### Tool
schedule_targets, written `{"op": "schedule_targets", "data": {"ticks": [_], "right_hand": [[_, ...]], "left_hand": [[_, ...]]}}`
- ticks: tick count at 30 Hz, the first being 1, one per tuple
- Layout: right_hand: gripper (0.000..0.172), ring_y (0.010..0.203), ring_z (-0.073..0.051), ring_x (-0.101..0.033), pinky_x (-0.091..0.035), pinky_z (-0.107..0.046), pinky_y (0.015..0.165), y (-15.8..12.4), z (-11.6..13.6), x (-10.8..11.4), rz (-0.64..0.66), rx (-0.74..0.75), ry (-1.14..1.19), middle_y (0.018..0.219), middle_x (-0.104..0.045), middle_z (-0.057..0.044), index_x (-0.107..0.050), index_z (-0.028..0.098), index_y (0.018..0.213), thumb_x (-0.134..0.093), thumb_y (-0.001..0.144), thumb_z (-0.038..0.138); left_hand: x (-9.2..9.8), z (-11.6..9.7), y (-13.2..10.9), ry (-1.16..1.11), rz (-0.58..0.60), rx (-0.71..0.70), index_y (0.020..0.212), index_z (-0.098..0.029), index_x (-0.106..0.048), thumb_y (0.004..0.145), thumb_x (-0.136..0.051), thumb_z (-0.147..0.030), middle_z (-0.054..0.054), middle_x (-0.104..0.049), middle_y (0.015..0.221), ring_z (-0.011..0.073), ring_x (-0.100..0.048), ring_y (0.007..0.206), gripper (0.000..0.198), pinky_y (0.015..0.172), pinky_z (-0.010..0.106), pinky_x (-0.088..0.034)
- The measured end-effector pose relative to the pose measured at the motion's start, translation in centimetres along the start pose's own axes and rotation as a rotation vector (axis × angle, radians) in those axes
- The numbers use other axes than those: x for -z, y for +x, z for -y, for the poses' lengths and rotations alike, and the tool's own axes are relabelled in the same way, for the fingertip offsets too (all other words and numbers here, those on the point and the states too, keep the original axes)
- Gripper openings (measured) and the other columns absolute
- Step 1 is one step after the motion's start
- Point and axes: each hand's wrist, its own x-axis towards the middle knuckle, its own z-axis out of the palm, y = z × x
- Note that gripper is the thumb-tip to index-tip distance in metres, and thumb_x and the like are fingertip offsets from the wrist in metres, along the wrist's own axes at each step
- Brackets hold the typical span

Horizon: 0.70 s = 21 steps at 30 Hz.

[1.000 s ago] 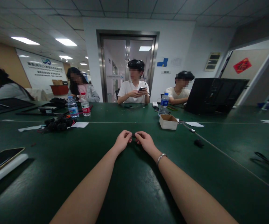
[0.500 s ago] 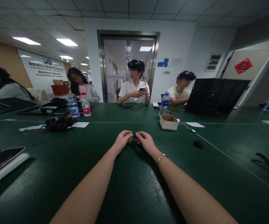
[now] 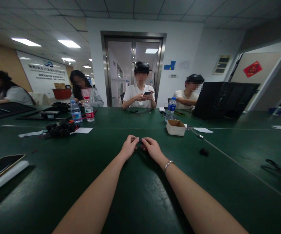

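- Mostly, the change was at the fingertips: the left hand [image 3: 129, 148] had its thumb straighter and its knuckles slightly higher than half a second earlier, while the right hand [image 3: 153, 148] had barely shifted.
- The small dark thing [image 3: 140, 141] was in the narrow gap between the two hands, nearly hidden by fingers; what it was could not be told.
- The left hand was nearly closed, thumb and fingers pinching the near-left end of that thing.
- The right hand was closed about as far, pinching the other end, so neither hand had let go and the work on it seemed to be a fine adjustment of grip.
- Both hands were low over the green surface [image 3: 86, 172]; whether the thing touched it could not be seen.
- To the right of the right hand, a black lump [image 3: 204, 151] looked blurred and sat slightly nearer that hand than before.
- Beyond the right hand and to its right, the open box [image 3: 176, 129] stood unchanged.
- Far beyond both hands, a co-worker [image 3: 138, 97] had lowered their head towards a phone [image 3: 147, 93].
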Motion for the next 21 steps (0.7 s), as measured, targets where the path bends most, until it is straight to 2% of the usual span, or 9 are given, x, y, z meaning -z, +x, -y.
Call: {"op": "schedule_targets", "data": {"ticks": [2, 6, 10, 12, 16, 18, 21], "right_hand": [[0.026, 0.053, -0.01, -0.054, -0.045, -0.023, 0.053, 0.0, 0.0, 0.0, 0.012, 0.007, -0.001, 0.066, -0.062, -0.001, -0.064, 0.013, 0.094, -0.056, 0.081, 0.034], [0.026, 0.055, -0.011, -0.054, -0.044, -0.023, 0.053, 0.0, -0.1, 0.0, 0.032, 0.026, 0.006, 0.066, -0.062, -0.001, -0.064, 0.014, 0.093, -0.057, 0.08, 0.035], [0.027, 0.053, -0.01, -0.054, -0.044, -0.023, 0.052, -0.1, -0.1, 0.0, 0.018, 0.014, 0.016, 0.067, -0.062, -0.001, -0.064, 0.014, 0.095, -0.057, 0.08, 0.036], [0.027, 0.054, -0.01, -0.054, -0.045, -0.023, 0.053, -0.1, -0.1, 0.0, 0.019, 0.015, 0.014, 0.069, -0.063, -0.002, -0.064, 0.014, 0.096, -0.057, 0.081, 0.035], [0.026, 0.055, -0.011, -0.055, -0.045, -0.023, 0.053, 0.0, -0.2, 0.0, 0.028, 0.027, 0.011, 0.07, -0.064, -0.002, -0.064, 0.014, 0.097, -0.057, 0.081, 0.034], [0.026, 0.053, -0.01, -0.054, -0.044, -0.024, 0.052, 0.1, -0.3, 0.0, 0.018, 0.023, 0.011, 0.068, -0.063, -0.001, -0.064, 0.014, 0.096, -0.057, 0.081, 0.033], [0.026, 0.053, -0.01, -0.054, -0.045, -0.024, 0.053, 0.1, -0.4, 0.0, 0.011, 0.016, 0.004, 0.067, -0.063, -0.001, -0.064, 0.014, 0.097, -0.057, 0.081, 0.033]], "left_hand": [[0.1, 0.0, 0.0, 0.016, 0.023, 0.012, 0.083, -0.018, -0.053, 0.08, -0.052, -0.05, 0.001, -0.059, 0.08, 0.011, -0.055, 0.061, 0.032, 0.051, 0.021, -0.039], [0.3, 0.1, 0.2, 0.047, 0.014, 0.033, 0.066, -0.017, -0.053, 0.081, -0.04, -0.063, 0.002, -0.056, 0.063, 0.0126, -0.053, 0.057, 0.05, 0.054, 0.024, -0.041], [0.4, 0.4, 0.6, -0.1, 0.048, 0.061, 0.077, -0.017, -0.055, 0.076, -0.051, -0.06, 0.001, -0.059, 0.075, 0.0114, -0.055, 0.057, 0.043, 0.054, 0.024, -0.041], [0.6, 0.6, 0.8, -0.117, 0.086, 0.06, 0.075, -0.016, -0.055, 0.074, -0.056, -0.057, 0.002, -0.059, 0.075, 0.0112, -0.055, 0.058, 0.041, 0.055, 0.024, -0.041], [0.7, 1.0, 1.1, -0.058, 0.092, 0.059, 0.062, -0.014, -0.054, 0.079, -0.043, -0.063, 0.002, -0.055, 0.059, 0.0121, -0.053, 0.054, 0.053, 0.058, 0.026, -0.042], [0.7, 1.0, 1.0, -0.117, 0.089, 0.073, 0.067, -0.015, -0.054, 0.08, -0.04, -0.065, 0.002, -0.055, 0.061, 0.0125, -0.054, 0.055, 0.053, 0.058, 0.027, -0.043], [0.7, 0.7, 0.7, -0.206, 0.115, 0.076, 0.078, -0.016, -0.054, 0.076, -0.054, -0.058, 0.001, -0.058, 0.069, 0.0123, -0.056, 0.059, 0.042, 0.059, 0.025, -0.044]]}}
